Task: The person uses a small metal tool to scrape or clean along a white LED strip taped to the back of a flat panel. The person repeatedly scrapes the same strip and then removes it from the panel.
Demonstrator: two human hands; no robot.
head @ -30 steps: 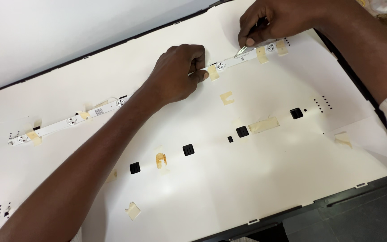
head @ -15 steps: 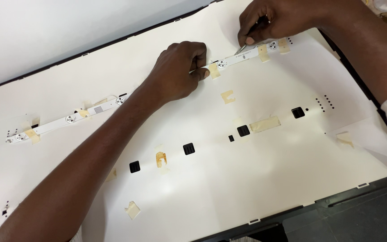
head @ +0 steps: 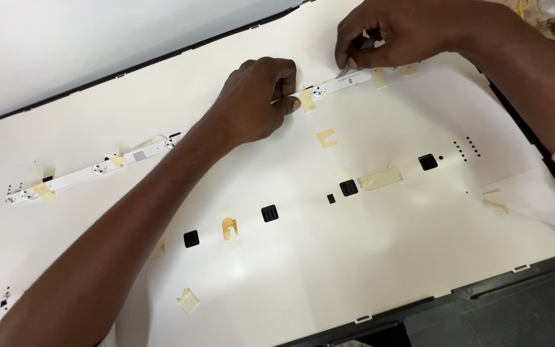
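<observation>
Strip (head: 130,159): we see a thin white strip with round lenses running from the left edge up to the upper right of the frame, across the white sheet (head: 380,257).
Left hand (head: 255,96): we curl our fingers, pinched on the strip at upper centre, beside a tape tab (head: 307,100).
Right hand (head: 393,32): at the top right, fingertips pinched together on the strip's end.
Lower sheet: black square holes (head: 269,213) and tape scraps.
</observation>
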